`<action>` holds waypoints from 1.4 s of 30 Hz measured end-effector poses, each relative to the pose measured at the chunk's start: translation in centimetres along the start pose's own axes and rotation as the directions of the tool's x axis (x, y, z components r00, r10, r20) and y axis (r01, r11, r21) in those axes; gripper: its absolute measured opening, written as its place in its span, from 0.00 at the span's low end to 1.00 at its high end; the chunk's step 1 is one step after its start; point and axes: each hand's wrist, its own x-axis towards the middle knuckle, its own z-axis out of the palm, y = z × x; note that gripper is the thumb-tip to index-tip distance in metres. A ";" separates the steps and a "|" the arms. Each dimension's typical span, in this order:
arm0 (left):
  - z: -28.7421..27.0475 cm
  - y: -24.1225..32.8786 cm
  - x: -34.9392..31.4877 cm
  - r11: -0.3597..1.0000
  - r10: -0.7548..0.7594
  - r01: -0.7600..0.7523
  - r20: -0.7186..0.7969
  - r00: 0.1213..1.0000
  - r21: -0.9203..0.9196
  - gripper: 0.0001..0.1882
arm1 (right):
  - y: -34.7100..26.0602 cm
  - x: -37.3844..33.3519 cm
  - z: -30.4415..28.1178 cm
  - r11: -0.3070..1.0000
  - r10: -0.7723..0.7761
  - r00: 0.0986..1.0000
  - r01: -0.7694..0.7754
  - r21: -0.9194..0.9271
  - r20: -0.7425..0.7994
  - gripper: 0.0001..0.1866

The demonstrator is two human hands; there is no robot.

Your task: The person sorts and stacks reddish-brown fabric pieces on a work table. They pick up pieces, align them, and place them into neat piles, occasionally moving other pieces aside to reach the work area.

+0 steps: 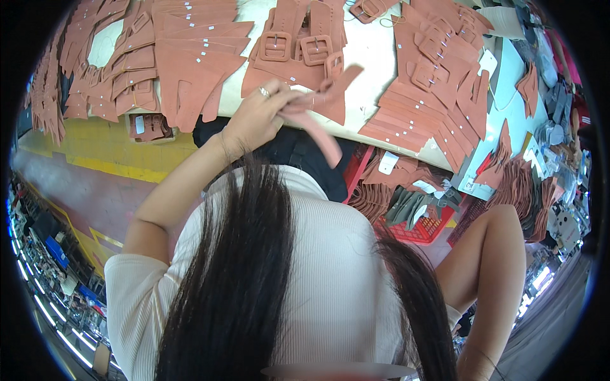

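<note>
My left hand (257, 117), with a ring on one finger, is closed on a terracotta leather strap (324, 136). One pale end of the strap curves down over my dark trousers, and another part reaches up and right across the table's edge. Just beyond the hand lie several belt pieces with covered buckles (276, 46), punched with holes. My right arm (499, 267) is sharply bent at the right side, its elbow raised, and the right hand is out of the picture.
Fanned stacks of leather pieces (190, 57) cover the pale table (375, 57), with more buckled pieces (432, 47) at right. Below the edge stand a red plastic basket (422, 232) of leather pieces and a small box (152, 127). Dark hair (235, 254) hangs across the view.
</note>
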 end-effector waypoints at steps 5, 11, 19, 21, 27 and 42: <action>0.8 -1.2 -2.1 0.985 0.171 -0.170 0.032 0.985 -0.030 0.23 | 0.4 0.6 -0.2 1.000 -0.013 0.999 0.013 -0.010 -0.034 0.09; 1.5 -1.6 -2.7 0.984 0.175 -0.175 0.117 0.978 -0.008 0.30 | 0.8 1.1 -0.2 0.998 -0.021 0.993 0.014 -0.057 -0.118 0.09; 0.6 -1.1 -0.8 0.964 0.236 -0.251 0.161 0.958 0.085 0.30 | 3.3 -2.7 2.9 0.780 0.187 0.399 -0.616 -0.111 -0.898 0.09; 0.2 -1.1 -0.4 0.976 0.215 -0.217 0.113 0.970 0.011 0.26 | 3.5 -7.7 9.7 0.269 0.655 0.093 -0.956 0.117 -0.750 0.08; -0.4 -1.6 0.5 0.965 0.257 -0.259 -0.049 0.965 -0.041 0.22 | 1.6 -16.0 27.1 -0.331 0.935 -0.239 -0.855 0.400 0.263 0.11; -0.7 -2.5 -1.3 0.966 0.250 -0.243 -0.068 0.966 0.089 0.24 | 3.5 -13.6 30.9 -0.342 0.891 -0.253 -0.919 0.193 0.377 0.20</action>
